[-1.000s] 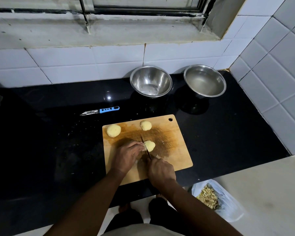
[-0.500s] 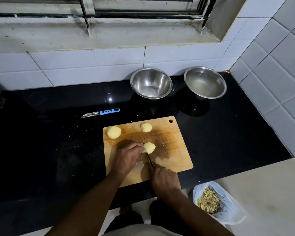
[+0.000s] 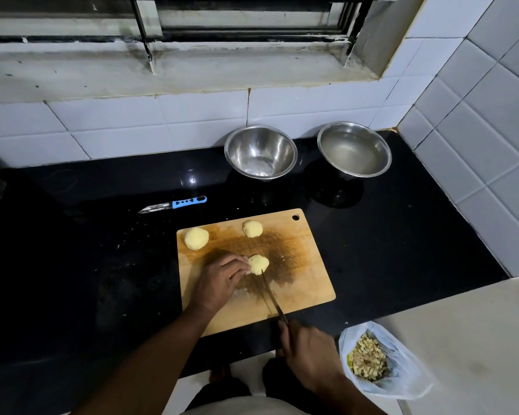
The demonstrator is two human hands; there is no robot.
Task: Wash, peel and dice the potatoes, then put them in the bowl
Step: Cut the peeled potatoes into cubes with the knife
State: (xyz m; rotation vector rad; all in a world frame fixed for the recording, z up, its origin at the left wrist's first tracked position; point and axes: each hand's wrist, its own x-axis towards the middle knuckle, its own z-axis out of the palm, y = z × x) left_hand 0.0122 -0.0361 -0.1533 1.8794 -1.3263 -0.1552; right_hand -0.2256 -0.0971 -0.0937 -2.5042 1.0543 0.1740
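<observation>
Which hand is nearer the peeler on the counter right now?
Left. The left hand holds a potato on the cutting board, below and right of the peeler. The right hand grips the knife at the counter's near edge, much farther away.

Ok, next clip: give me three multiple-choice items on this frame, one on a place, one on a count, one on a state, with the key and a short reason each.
1. Where does the blue-handled peeler lie?
A. in a bowl
B. on the black counter, beyond the cutting board's far left corner
C. on the cutting board

2. How many peeled potatoes are on the cutting board?
A. one
B. five
C. three

3. What is the right hand doing?
A. gripping the knife
B. resting open on the counter
C. lifting a bowl

Key:
1 B, it sits on the counter, off the board.
2 C, two potatoes lie at the far edge and one is held by the left hand.
3 A, its fingers curl round the handle, the blade reaching to the held potato.
</observation>
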